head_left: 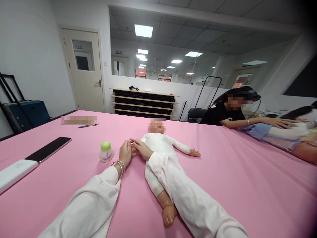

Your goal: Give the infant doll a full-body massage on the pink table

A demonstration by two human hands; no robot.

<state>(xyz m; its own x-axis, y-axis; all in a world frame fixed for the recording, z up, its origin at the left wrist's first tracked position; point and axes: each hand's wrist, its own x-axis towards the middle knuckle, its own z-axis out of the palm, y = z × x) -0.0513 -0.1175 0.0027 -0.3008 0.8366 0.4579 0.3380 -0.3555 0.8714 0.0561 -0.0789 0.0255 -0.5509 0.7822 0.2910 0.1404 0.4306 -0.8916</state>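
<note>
A baby doll [159,142] in a white bodysuit lies on its back on the pink table cover, its bare foot [169,215] toward me. At the doll's arm on the left side, my left hand [125,153] and my right hand [143,148] meet with fingertips together. Both are closed around the doll's hand [134,151], which is mostly covered by my fingers. My right sleeve passes over the doll's leg and hides part of it. Just left of my left hand stands a small clear jar [106,154] with a green lid.
A black-screened phone [51,148] and a white box-like device [16,173] lie on the left. Farther back are a pen [88,125] and a blurred flat item [78,120]. At the right, another person [224,110] has a hand on another doll [279,134].
</note>
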